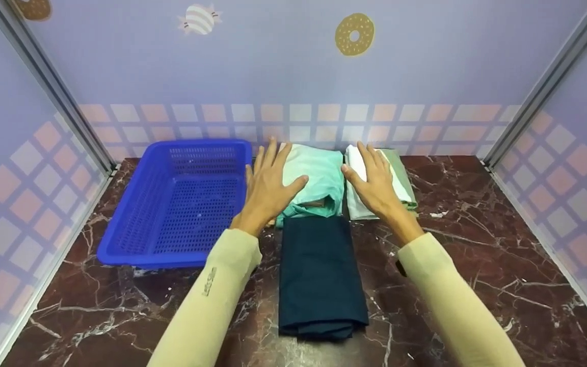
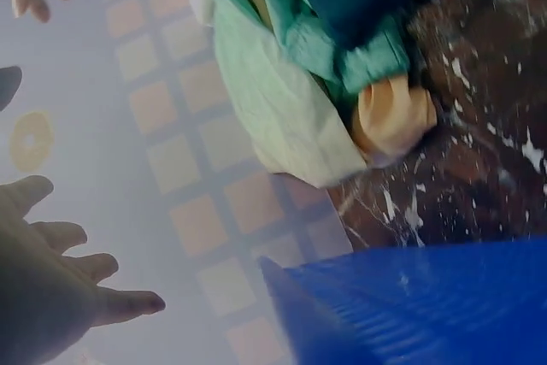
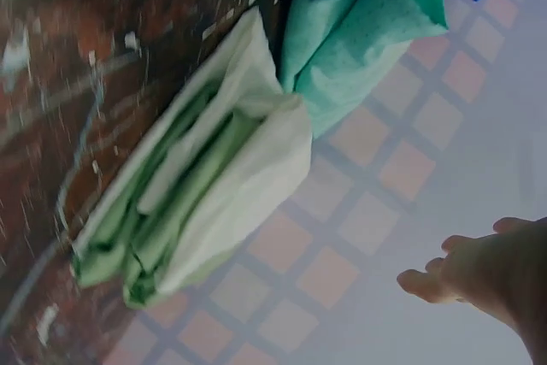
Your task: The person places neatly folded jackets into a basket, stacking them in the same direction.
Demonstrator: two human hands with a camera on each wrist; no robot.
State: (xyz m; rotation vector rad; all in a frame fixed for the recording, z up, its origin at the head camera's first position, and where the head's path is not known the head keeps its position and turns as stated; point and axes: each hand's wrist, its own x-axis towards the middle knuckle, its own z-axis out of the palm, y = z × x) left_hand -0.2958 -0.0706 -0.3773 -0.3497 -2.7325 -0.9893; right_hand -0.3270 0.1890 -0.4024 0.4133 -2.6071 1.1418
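My left hand (image 1: 269, 186) hovers with spread fingers between the blue basket (image 1: 171, 219) and a folded mint-green cloth (image 1: 319, 168). In the left wrist view its fingers are apart and hold nothing. My right hand (image 1: 375, 186) is held over a folded white and green cloth (image 1: 400, 176), fingers extended; the right wrist view shows a gap between the hand and that cloth. A dark navy folded cloth (image 1: 321, 275) lies in front of the mint one, its far end against it. A peach-coloured bit of cloth (image 2: 393, 117) pokes out beneath the mint cloth.
The plastic basket has slotted walls and nothing in it. Everything sits on a dark red marbled tabletop (image 1: 456, 295). A patterned back wall (image 1: 283, 66) stands right behind the cloths, with side panels at left and right.
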